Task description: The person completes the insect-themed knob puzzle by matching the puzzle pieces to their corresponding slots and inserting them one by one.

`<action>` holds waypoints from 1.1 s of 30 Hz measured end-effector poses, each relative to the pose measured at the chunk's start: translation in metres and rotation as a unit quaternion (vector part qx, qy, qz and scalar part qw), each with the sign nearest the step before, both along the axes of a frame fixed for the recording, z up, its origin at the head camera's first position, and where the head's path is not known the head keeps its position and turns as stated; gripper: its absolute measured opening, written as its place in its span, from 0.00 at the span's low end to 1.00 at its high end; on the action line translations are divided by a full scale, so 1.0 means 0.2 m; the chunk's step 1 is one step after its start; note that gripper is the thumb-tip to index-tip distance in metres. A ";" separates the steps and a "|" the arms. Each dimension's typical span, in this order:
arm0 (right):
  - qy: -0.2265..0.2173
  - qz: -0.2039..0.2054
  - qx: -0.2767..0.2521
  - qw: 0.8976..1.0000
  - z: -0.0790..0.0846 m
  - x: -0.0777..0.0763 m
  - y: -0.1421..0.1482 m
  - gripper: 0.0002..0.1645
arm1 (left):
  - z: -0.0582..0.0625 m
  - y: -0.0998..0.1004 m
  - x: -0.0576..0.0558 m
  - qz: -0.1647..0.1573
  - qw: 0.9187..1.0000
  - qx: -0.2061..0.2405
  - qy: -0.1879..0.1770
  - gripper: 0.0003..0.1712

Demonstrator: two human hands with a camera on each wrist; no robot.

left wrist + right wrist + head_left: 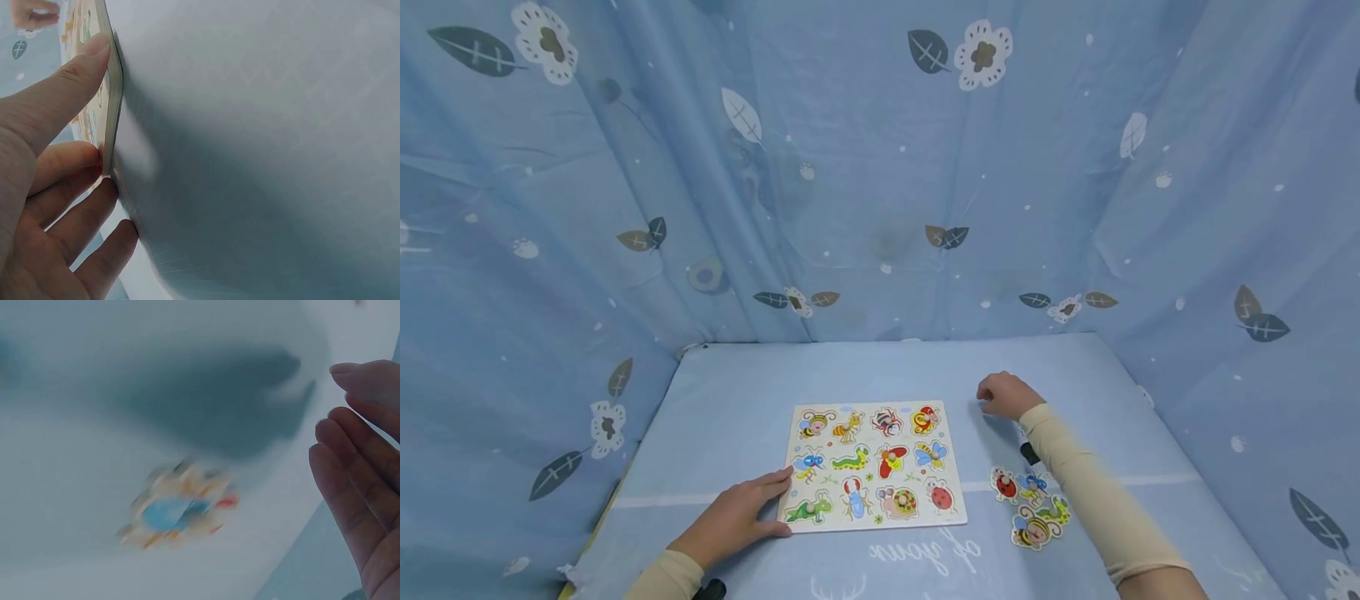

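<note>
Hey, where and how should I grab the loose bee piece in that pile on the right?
Probably pinch the bee piece by its rim, coming from the near left, which looks free; the loose caterpillar piece crowds its right, and the blue insect piece lies just beyond. It looks thin and flat, so a light pinch should suit.

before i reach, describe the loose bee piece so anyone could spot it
On the table, right of the puzzle board, loose pieces cluster. The bee piece lies lowest in the head view; yellow-and-black stripes set it apart from the red ladybug, green caterpillar and blue insect.
</note>
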State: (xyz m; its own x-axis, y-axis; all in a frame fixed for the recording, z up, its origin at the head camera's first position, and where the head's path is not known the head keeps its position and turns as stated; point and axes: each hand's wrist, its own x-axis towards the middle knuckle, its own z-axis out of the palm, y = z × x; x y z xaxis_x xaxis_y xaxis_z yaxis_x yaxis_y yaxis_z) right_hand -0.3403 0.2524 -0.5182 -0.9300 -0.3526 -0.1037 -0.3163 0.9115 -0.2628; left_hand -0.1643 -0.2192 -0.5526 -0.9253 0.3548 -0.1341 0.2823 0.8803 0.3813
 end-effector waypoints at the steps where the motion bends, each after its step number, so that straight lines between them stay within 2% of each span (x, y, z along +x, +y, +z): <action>1: 0.000 -0.003 -0.001 1.000 0.00 0.00 0.05 0.10 | 0.00 0.00 0.00 0.001 1.000 0.001 0.000 0.52; 7: -0.019 -0.037 0.010 0.999 0.00 0.02 0.25 0.07 | 0.00 0.00 0.00 0.008 1.000 0.002 -0.003 0.52; 10: -0.030 -0.046 0.020 0.998 -0.01 0.03 0.30 0.04 | 0.01 0.00 0.00 0.009 1.000 0.001 -0.005 0.53; 13: -0.041 -0.053 0.022 0.997 -0.03 0.03 0.33 0.05 | 0.01 0.00 0.01 0.007 1.000 0.004 -0.007 0.53; 27: -0.046 -0.065 0.000 0.997 -0.03 0.06 0.31 0.09 | 0.00 0.01 0.00 0.010 1.000 -0.005 -0.003 0.53; 33: -0.027 -0.055 0.003 0.998 -0.02 0.06 0.25 0.10 | 0.00 0.02 0.00 0.009 1.000 -0.006 -0.005 0.52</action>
State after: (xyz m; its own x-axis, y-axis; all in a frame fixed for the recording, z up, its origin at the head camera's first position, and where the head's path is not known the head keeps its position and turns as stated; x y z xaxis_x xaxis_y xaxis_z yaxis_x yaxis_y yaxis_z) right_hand -0.3274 0.3027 -0.5228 -0.9562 -0.2473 -0.1566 -0.1991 0.9417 -0.2712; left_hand -0.1640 -0.2161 -0.5535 -0.9299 0.3373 -0.1467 0.2638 0.8895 0.3732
